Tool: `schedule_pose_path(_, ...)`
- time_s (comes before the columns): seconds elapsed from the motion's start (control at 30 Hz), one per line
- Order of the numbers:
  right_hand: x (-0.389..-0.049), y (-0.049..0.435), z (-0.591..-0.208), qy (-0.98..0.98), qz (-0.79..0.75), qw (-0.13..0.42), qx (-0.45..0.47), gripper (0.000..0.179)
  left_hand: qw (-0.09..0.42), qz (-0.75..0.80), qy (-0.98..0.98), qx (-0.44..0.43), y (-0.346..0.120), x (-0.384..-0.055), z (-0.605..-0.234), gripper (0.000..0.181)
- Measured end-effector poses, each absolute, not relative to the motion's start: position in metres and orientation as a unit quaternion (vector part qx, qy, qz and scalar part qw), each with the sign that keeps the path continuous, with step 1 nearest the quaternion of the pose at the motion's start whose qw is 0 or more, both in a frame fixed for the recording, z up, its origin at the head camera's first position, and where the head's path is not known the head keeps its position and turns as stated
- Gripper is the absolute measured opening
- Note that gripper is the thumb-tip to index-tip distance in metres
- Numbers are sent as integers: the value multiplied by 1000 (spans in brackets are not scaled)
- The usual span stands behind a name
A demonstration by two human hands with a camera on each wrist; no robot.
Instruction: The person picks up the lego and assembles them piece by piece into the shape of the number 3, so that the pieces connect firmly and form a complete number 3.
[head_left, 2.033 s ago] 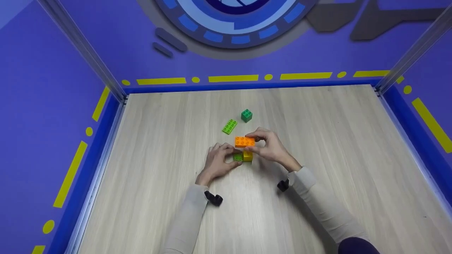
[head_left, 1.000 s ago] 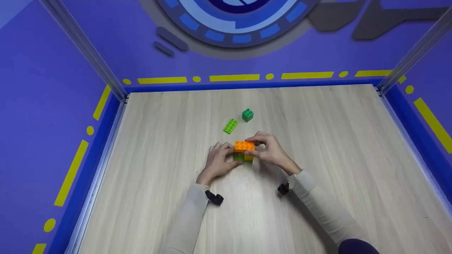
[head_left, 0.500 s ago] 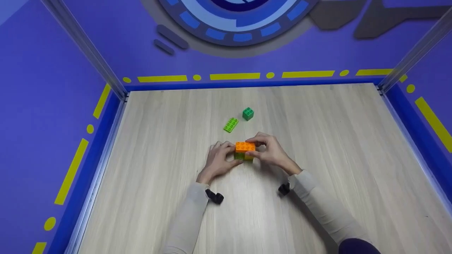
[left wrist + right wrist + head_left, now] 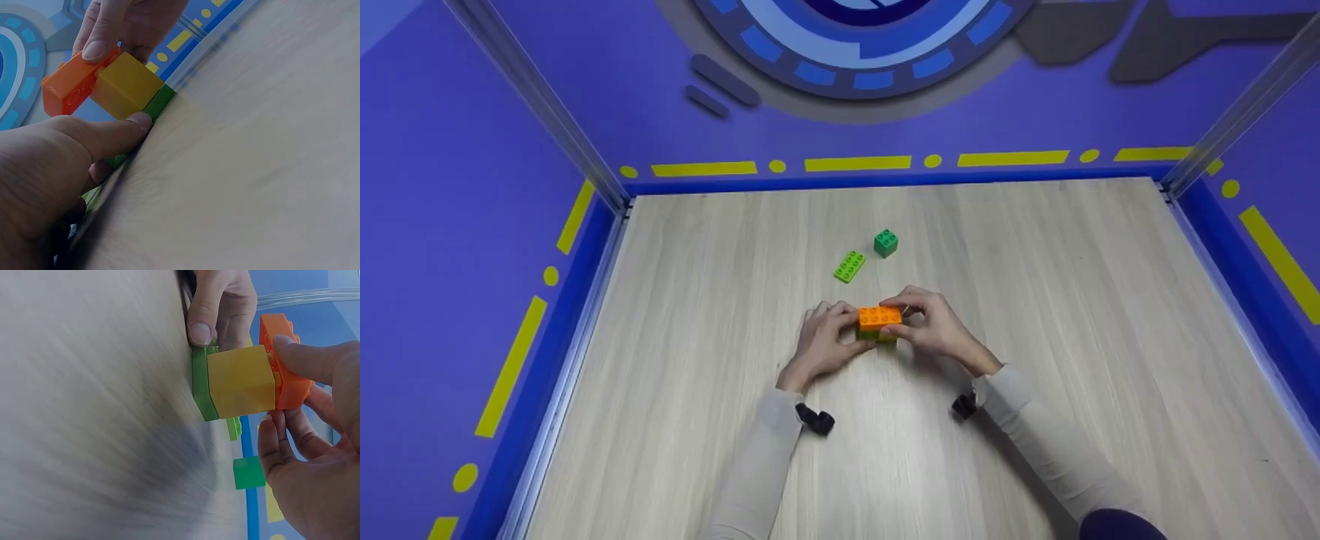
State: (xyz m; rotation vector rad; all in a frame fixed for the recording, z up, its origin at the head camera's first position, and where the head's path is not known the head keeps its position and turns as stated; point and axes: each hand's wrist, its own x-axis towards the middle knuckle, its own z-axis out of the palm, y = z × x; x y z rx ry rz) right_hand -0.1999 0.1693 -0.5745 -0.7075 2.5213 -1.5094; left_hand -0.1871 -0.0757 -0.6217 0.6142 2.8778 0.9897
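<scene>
My right hand (image 4: 934, 326) pinches an orange toy building brick (image 4: 877, 319) between thumb and fingers. It lies over a yellow brick (image 4: 242, 382), whose studs show in a narrow gap under the orange one in the right wrist view. The yellow brick sits on one end of a green plate (image 4: 203, 385) lying flat on the table. With thumb and fingers my left hand (image 4: 826, 341) grips the other end of that plate. From the head view, the orange brick covers most of the yellow brick and the plate.
Behind the hands lie a loose lime-green plate (image 4: 850, 266) with studs up and a dark green square brick (image 4: 886, 243). The wooden tabletop (image 4: 697, 300) is bordered by blue printed walls (image 4: 840, 135) at the back and sides.
My right hand has brought the orange brick down and toward me, from above the yellow brick to over its studs. The left hand has kept its grip on the green plate, nearly still.
</scene>
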Motion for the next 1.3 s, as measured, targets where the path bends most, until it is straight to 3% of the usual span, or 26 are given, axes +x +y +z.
schedule_pose_path(1.3,-194,168,-580,845,-474,22,-246,37,17,328,923,199,-77,-187,-621,52)
